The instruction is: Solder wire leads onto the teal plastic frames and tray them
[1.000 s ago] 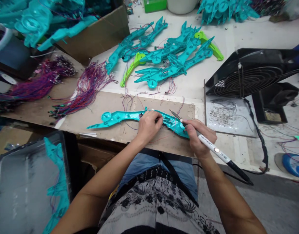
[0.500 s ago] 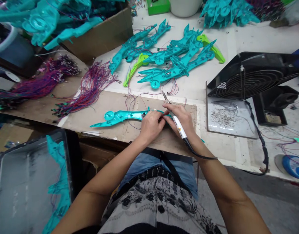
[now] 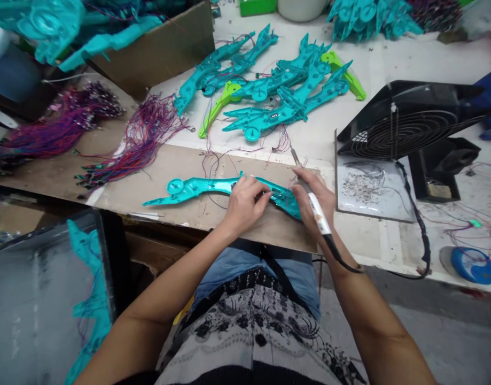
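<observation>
A long teal plastic shell [image 3: 197, 188] lies on a brown board [image 3: 157, 176] at the table's near edge. My left hand [image 3: 244, 202] rests on the middle of the shell, fingers curled and pinching something small that I cannot make out. My right hand [image 3: 315, 200] grips a white-and-black soldering iron [image 3: 314, 206]. Its metal tip [image 3: 295, 155] points away from me, above the shell's right end. Thin red and blue wires trail from the shell toward the back.
More teal and lime-green shells [image 3: 277, 91] lie in a pile behind. Bundles of red-purple wires [image 3: 137, 141] are at the left. A black fan [image 3: 405, 125] stands at the right above a plate with solder scraps [image 3: 365, 187]. A grey tray [image 3: 40, 299] sits low left.
My right hand swung the soldering iron in toward the left hand, then drew back right; its tip now points away. The left hand stayed on the shell.
</observation>
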### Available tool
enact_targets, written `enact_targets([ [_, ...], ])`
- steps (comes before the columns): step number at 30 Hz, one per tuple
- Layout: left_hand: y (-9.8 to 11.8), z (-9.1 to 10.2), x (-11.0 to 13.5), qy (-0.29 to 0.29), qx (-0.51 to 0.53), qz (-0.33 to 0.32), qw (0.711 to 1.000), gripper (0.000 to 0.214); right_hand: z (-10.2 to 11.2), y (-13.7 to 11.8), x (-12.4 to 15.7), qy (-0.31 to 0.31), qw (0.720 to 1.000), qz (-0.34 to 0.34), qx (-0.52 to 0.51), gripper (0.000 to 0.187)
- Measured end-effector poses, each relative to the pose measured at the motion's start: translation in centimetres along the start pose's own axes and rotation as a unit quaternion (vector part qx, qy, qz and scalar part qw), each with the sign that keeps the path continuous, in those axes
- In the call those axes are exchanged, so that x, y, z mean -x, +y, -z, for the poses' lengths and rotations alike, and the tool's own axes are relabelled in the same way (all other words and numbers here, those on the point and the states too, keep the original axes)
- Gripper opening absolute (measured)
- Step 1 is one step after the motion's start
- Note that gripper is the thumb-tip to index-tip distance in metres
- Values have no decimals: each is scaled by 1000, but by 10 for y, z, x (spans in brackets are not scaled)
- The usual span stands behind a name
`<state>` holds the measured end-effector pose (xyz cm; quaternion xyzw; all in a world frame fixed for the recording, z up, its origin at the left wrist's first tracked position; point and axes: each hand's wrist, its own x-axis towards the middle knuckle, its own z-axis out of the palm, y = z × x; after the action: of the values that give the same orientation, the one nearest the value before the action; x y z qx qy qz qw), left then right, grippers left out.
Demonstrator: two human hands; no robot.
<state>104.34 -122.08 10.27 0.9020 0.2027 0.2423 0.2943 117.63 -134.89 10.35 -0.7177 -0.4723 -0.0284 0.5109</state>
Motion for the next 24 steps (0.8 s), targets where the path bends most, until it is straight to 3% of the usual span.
enact_targets([
  [4,9,-5,0,-34,-24,40,998,10,28,-9,23,31,999,11,-9,26],
  [7,12,-8,-1,-40,-38,63,996,11,37,-16,38,34,998,18,-42,18],
  [17,13,-9,-4,-60,-47,71,995,11,35,-20,43,-14,998,-3,-63,15],
  [24,13,-10,-5,-60,-40,78,994,11,34,-18,43,-29,997,21,-62,15],
])
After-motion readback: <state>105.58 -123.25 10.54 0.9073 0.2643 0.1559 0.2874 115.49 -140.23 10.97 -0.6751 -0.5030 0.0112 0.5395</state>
